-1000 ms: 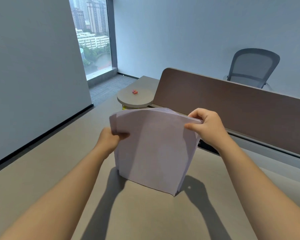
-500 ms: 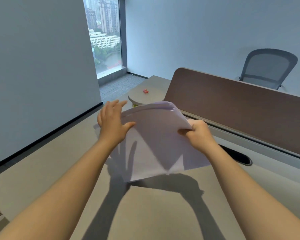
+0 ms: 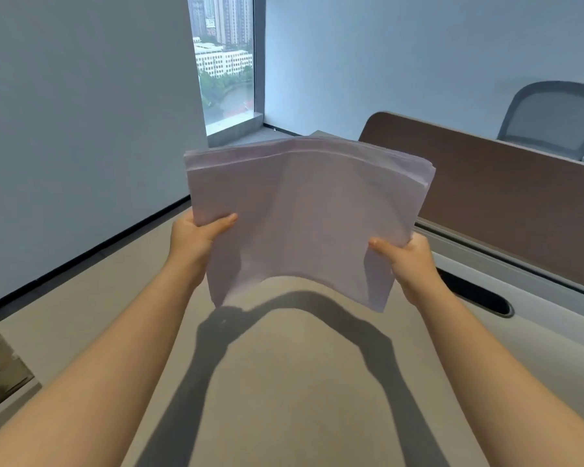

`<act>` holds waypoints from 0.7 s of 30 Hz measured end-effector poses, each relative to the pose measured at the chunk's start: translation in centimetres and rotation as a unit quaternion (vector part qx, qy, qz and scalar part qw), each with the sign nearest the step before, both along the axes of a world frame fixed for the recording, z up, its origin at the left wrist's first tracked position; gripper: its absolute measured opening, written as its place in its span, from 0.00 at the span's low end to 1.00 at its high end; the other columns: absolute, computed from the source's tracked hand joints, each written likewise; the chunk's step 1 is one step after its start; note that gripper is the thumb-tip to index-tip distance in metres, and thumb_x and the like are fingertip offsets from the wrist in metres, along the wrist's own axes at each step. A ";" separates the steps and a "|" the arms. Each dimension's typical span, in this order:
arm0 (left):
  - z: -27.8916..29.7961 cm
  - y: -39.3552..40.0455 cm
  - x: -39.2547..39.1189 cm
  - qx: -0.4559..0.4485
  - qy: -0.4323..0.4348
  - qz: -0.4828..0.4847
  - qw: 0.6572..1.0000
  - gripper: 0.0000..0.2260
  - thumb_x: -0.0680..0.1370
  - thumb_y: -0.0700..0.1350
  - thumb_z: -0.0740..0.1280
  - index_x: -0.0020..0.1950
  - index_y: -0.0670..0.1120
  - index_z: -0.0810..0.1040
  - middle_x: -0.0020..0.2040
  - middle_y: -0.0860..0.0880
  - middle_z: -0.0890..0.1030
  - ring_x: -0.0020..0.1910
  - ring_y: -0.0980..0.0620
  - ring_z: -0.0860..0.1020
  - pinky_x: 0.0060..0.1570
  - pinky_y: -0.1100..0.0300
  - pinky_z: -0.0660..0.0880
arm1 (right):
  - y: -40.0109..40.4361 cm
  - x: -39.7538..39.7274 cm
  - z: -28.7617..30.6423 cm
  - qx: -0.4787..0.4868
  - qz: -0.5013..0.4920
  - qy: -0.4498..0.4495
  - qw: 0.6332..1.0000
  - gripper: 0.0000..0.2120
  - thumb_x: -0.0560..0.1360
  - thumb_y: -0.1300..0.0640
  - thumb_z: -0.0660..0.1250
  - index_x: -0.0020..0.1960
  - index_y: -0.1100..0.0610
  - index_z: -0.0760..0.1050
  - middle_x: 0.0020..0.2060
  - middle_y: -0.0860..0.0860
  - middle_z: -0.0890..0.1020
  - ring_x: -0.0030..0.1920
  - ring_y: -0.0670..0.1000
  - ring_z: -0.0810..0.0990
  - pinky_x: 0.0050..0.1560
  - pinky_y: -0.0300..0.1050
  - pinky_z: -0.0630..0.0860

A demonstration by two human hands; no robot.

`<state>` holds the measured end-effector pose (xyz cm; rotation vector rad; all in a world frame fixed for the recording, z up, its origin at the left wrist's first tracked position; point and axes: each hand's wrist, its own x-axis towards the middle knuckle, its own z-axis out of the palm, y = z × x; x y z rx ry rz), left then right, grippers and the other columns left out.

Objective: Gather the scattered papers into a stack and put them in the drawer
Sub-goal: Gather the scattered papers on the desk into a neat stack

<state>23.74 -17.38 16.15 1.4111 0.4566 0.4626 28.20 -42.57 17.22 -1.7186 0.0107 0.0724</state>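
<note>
Now both hands are holding one stack of papers (image 3: 304, 214) up in the air above the desk (image 3: 284, 382), clear of its surface. Left hand (image 3: 196, 241) is gripping the stack at its lower left edge, thumb lying across the front sheet, fingers hidden behind. Right hand (image 3: 408, 261) is gripping the lower right edge the same way, thumb on the front, remaining fingers behind the paper. Sheets are pale, blank on the side facing the camera, and roughly squared together; the top edges are showing several layers slightly offset. Stack is bowing, with the middle of the bottom edge arching upward between the two hands and a soft crease running down the centre. Its shadow (image 3: 294, 332) and the shadows of both forearms are falling on the desk directly beneath.

Brown divider panel (image 3: 503, 197) is standing along the right side of the desk, behind the stack's right corner. Grey mesh office chair (image 3: 553, 119) is showing beyond the panel. Dark oval cable slot (image 3: 476, 294) is lying in the desk just right of the right wrist. Window (image 3: 223, 62) with city buildings is sitting above the stack, far back.
</note>
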 end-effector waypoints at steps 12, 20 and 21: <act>-7.2 2.8 -1.0 0.070 0.102 -0.042 0.991 0.12 0.70 0.30 0.68 0.44 0.45 0.74 0.40 0.49 0.76 0.46 0.48 0.73 0.39 0.65 0.69 | 0.1 0.7 -6.7 -0.075 0.007 0.030 0.997 0.14 0.71 0.72 0.64 0.56 0.69 0.76 0.46 0.54 0.78 0.44 0.51 0.76 0.40 0.29 0.73; -6.3 1.9 0.9 0.111 0.062 0.056 0.990 0.11 0.73 0.32 0.65 0.36 0.47 0.76 0.32 0.53 0.74 0.34 0.56 0.72 0.33 0.69 0.71 | 1.6 1.6 -5.7 -0.130 -0.072 -0.062 0.987 0.08 0.74 0.66 0.63 0.36 0.62 0.77 0.32 0.54 0.74 0.37 0.52 0.68 0.36 0.42 0.64; -5.9 1.6 1.2 0.102 0.047 0.066 0.991 0.10 0.73 0.33 0.65 0.36 0.47 0.77 0.32 0.52 0.74 0.35 0.54 0.72 0.36 0.65 0.72 | 2.0 1.6 -5.3 -0.138 -0.083 -0.078 0.984 0.11 0.74 0.65 0.62 0.34 0.59 0.75 0.30 0.54 0.73 0.34 0.52 0.67 0.33 0.42 0.63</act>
